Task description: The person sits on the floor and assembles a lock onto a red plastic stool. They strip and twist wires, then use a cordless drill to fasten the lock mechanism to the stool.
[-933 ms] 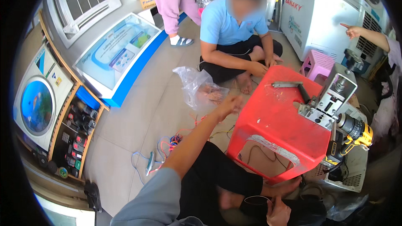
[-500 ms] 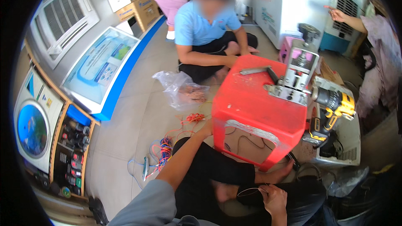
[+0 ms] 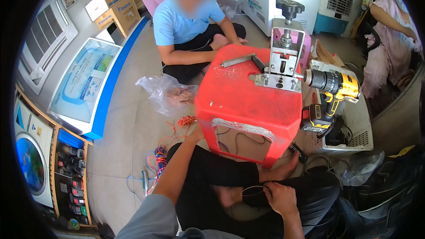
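Wire (image 3: 252, 189), a thin loop, sits pinched in the closed fingers of the right hand (image 3: 280, 198), low over the person's dark lap just in front of the red stool (image 3: 248, 102). Left hand (image 3: 195, 132) reaches to the stool's lower left corner, by the orange wires (image 3: 183, 121) on the floor; whether its fingers are open or closed cannot be told, since the stool hides them. On the stool stands a metal press (image 3: 281, 57), with a yellow drill (image 3: 330, 90) at its right side. A plastic bag (image 3: 166, 93) lies left of the stool. Another person in a blue shirt (image 3: 186, 22) sits beyond.
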{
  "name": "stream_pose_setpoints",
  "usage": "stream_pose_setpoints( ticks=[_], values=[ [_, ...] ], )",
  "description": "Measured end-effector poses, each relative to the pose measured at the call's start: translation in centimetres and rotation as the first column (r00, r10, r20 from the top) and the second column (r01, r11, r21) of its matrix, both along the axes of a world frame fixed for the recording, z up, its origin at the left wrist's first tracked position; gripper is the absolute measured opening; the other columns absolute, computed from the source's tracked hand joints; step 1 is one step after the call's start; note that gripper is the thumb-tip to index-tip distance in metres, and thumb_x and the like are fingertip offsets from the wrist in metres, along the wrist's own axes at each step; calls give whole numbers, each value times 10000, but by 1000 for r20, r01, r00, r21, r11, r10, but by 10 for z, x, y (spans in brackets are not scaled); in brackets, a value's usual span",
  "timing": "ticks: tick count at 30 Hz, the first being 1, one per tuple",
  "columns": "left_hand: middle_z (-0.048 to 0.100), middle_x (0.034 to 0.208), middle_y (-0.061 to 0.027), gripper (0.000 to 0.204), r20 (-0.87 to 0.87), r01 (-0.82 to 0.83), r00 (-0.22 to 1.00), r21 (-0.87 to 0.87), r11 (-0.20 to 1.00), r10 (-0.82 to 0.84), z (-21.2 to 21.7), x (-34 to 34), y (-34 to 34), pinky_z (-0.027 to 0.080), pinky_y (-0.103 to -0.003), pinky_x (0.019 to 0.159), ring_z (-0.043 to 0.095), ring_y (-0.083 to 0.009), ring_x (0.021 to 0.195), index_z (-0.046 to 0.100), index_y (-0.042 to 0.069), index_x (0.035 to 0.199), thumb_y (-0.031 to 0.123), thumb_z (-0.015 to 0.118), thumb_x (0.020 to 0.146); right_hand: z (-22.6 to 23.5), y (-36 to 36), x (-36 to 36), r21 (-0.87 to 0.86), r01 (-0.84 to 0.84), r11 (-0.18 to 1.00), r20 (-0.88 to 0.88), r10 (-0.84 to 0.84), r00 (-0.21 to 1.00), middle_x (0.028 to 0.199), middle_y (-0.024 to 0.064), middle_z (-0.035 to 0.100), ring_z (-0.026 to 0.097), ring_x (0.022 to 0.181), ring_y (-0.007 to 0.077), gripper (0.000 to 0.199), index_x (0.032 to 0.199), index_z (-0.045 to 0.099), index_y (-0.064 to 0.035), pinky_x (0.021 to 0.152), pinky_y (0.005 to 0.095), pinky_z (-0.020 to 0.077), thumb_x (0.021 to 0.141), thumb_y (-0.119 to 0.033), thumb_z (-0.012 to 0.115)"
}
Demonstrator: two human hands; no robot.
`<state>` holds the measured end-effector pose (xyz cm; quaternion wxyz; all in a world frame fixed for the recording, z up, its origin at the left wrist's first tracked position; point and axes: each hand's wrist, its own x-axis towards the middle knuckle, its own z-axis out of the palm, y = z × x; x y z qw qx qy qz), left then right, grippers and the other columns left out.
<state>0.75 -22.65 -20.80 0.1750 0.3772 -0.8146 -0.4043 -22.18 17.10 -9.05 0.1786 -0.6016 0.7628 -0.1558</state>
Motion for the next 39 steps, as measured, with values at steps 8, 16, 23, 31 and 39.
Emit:
stream_pose_setpoints(
  ticks=[8,16,23,31,39],
  values=[
    [630,1234,-137,492,-110,3,994,96,995,7,-8,-5,-2,476,-409,973,581,-267,1145,601,23,1242,237,749,824,-4,-1,1,35,-12,999,-37,13,999,893,71,716,716,795,300,187,1024,697,-144,678,434,569,947,-300,631],
    [620,1276,-125,522,-205,-2,978,186,983,40,-18,-1,-2,468,-401,992,566,-243,1174,589,18,1274,228,754,826,-2,-3,4,17,-36,999,-29,37,999,866,63,705,712,785,285,199,1025,699,-138,683,420,568,933,-310,659],
    [625,1284,-113,522,-150,-53,985,216,975,87,2,-8,5,475,-392,991,557,-196,1170,576,-4,1301,200,739,848,1,-7,4,83,-26,996,-15,28,1000,834,76,696,708,776,305,174,971,644,-116,677,438,560,894,-268,680],
    [654,1180,-70,409,-133,27,991,168,985,-4,-1,0,3,505,-398,923,598,-190,1079,628,24,1242,171,719,871,-7,-4,0,60,5,998,16,-6,1000,746,106,680,696,701,332,176,899,584,-95,625,454,545,831,-209,699],
    [699,1079,-143,304,-85,-3,996,40,999,6,-15,11,-11,522,-403,874,661,-252,1006,664,16,1142,176,700,885,24,1,-5,-40,310,950,462,-257,849,575,28,469,456,481,134,245,982,629,-64,500,307,376,796,-94,785]
  ],
)
